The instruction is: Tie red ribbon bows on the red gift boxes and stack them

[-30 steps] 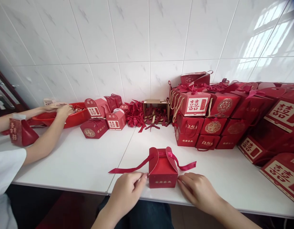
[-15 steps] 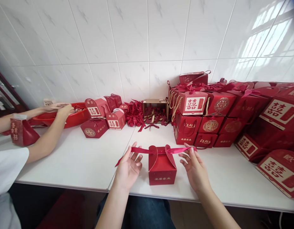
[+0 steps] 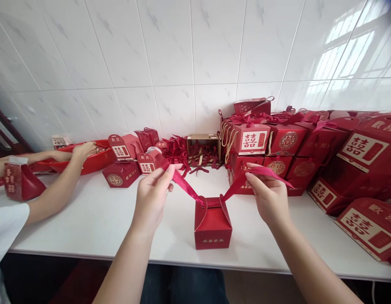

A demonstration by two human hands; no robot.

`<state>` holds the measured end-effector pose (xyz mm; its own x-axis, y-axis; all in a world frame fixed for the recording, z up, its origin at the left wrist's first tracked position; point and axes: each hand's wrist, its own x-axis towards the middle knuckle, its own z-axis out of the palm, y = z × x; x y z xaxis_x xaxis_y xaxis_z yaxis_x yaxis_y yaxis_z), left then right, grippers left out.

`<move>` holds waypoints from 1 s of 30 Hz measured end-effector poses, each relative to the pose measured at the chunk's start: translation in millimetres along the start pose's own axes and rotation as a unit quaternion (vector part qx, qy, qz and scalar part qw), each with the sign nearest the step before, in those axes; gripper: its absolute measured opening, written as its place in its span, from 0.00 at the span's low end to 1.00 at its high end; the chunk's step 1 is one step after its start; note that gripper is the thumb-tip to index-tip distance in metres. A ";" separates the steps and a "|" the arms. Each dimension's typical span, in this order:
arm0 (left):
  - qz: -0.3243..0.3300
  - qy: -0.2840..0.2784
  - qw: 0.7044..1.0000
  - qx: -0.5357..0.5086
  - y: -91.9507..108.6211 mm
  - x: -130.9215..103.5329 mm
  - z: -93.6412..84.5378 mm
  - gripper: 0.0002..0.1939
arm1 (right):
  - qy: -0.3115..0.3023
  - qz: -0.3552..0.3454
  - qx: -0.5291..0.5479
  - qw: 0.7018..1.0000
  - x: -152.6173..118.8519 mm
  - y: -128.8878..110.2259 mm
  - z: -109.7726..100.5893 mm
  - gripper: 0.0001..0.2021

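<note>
A small red gift box [image 3: 213, 238] with gold characters stands upright on the white table, its two curved top flaps drawn together. A crimson ribbon [image 3: 187, 188] runs through slots in those flaps and comes out on both sides. Up and to the left of the box, my left hand [image 3: 153, 196] pinches one end of the ribbon. On the other side my right hand [image 3: 268, 194] pinches the opposite end, whose tip trails off to the right. Both ribbon lengths slope upward from the box, which neither hand touches.
Stacked red boxes [image 3: 282, 141] fill the right side. Behind lie a pile of red ribbons [image 3: 174, 150] and an open carton [image 3: 204, 137] of dark red strips. Several boxes [image 3: 121, 173] stand back left. Further left, a co-worker's arm [image 3: 64, 185] reaches into a red basin [image 3: 97, 162].
Both my hands have risen and spread apart, pulling the ribbon ends from nearly level into an upward V. The box stays on the table. The co-worker's hands have shifted at the basin.
</note>
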<state>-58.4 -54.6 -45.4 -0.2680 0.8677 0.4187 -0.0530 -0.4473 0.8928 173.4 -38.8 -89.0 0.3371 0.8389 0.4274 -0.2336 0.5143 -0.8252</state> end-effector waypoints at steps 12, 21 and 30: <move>0.059 -0.093 0.994 0.023 35.6 20.1 41.7 0.13 | -0.111 -0.017 -0.030 0.993 26.4 -46.0 45.8 0.12; 0.011 -0.144 0.989 -0.023 44.6 23.8 45.4 0.15 | -0.106 -0.058 -0.013 0.993 29.2 -49.4 47.9 0.11; -0.003 -0.155 0.988 -0.030 41.1 21.4 45.6 0.14 | -0.116 -0.052 0.020 0.992 29.6 -54.6 50.3 0.10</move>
<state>-22.5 -44.4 7.8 0.0385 0.8907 0.4530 -0.1130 -0.4465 0.8876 150.2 -33.1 -12.7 0.1433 0.7970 0.5867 -0.2459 0.6029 -0.7589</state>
